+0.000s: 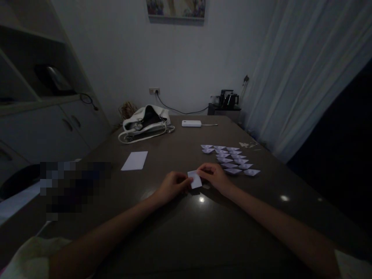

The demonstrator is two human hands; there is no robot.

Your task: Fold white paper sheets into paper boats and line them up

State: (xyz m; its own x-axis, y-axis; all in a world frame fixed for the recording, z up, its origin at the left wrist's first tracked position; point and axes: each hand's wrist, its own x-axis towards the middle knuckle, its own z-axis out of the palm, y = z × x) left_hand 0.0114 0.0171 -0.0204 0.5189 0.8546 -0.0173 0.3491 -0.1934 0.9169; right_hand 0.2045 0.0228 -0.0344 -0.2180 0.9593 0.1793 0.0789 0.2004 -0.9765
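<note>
A small piece of folded white paper (pixel 195 180) is held just above the dark table (pixel 174 232), between both hands. My left hand (pixel 173 185) pinches its left edge with thumb and fingers. At its upper right edge, my right hand (pixel 214 176) grips the same paper, fingers closed together. Several small folded paper boats (pixel 231 160) stand in rows beyond my right hand. To the left, farther from me than my left hand, lies a flat stack of white paper (pixel 135 161).
A white handbag (pixel 147 124) sits open at the far left of the table, and a white power bank (pixel 191 123) with a short cable lies at the back. Small scraps (pixel 248 145) lie near the right edge. A blurred-out patch (pixel 78 188) covers something at left.
</note>
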